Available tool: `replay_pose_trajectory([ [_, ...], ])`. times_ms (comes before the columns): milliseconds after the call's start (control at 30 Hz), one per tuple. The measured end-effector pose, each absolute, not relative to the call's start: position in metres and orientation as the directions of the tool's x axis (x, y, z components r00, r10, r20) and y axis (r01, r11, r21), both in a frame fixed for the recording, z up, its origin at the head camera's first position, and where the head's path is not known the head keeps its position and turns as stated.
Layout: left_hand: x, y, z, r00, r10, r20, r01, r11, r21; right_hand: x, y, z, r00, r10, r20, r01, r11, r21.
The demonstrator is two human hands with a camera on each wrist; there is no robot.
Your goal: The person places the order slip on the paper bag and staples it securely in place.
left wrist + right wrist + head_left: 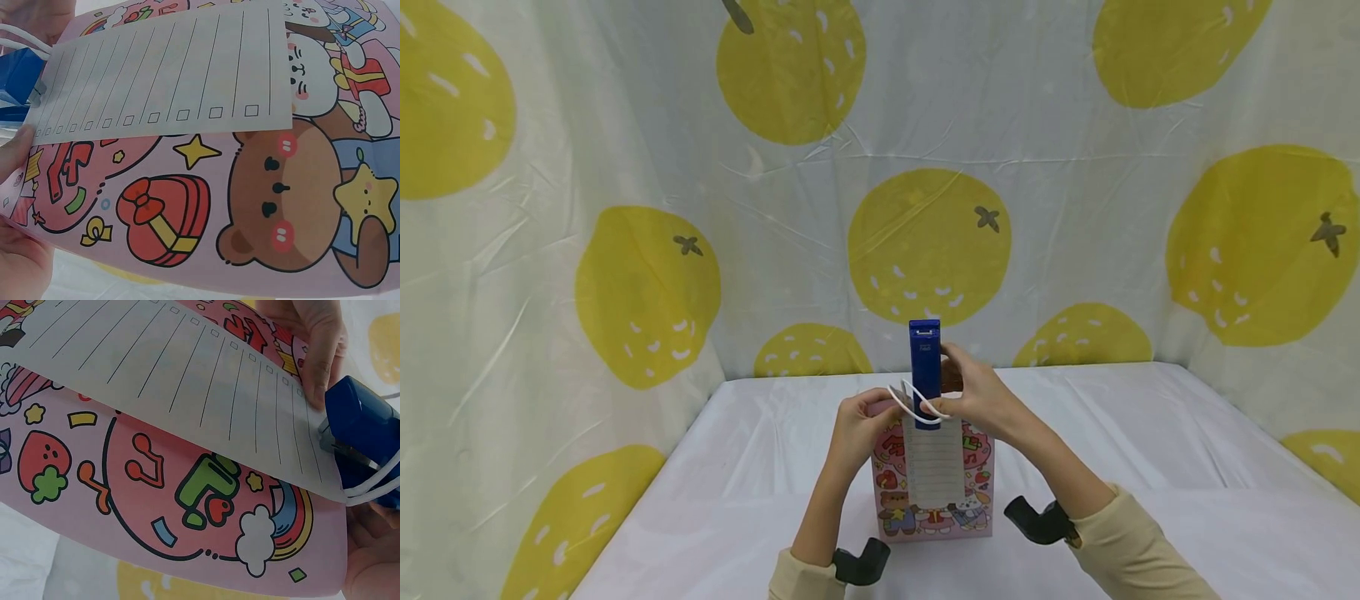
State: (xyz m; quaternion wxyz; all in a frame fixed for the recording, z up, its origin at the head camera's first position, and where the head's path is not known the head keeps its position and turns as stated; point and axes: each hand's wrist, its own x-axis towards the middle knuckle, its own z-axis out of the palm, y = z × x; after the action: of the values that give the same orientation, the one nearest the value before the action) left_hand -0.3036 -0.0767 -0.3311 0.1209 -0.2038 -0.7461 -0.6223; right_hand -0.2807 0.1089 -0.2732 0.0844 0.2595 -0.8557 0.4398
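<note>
A pink gift bag (887,521) with cartoon animals stands upright on the table. Against its front lies a white lined paper sheet (935,467) with a column of small checkboxes. My left hand (859,421) pinches the bag's top edge and the sheet's upper left corner, thumb in front. My right hand (973,396) holds a blue stapler (925,362) upright over the top edge. In the right wrist view the stapler (362,415) has its mouth at the sheet's top. A white cord handle (934,420) loops across the stapler's lower end.
White cloth covers the table (737,467). Behind and at both sides hangs a white curtain (1052,208) with yellow fruit prints. Dark curved mounts sit at the left wrist (861,562) and right wrist (1037,521), near the beige sleeves.
</note>
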Motion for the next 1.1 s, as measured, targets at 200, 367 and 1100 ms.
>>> replay_pose_trajectory([
  [200,-0.3017,-0.0766,-0.3307,-0.882,0.155,0.446,0.466,0.139,0.874,-0.2799,0.1094,-0.2751,-0.847,-0.374,0.379,-0.526,0.48,-0.702],
  [367,-0.3016,-0.0764,-0.3303,-0.882,0.161,0.444,0.465,0.141,0.874,-0.2793,0.1099,-0.2764,-0.842,-0.377,0.385,-0.532,0.471,-0.704],
  [1100,-0.3013,-0.076,-0.3305,-0.889,0.154,0.431,0.452,0.137,0.882,-0.2785,0.1099,-0.2793,-0.818,-0.39,0.422,-0.568,0.434,-0.699],
])
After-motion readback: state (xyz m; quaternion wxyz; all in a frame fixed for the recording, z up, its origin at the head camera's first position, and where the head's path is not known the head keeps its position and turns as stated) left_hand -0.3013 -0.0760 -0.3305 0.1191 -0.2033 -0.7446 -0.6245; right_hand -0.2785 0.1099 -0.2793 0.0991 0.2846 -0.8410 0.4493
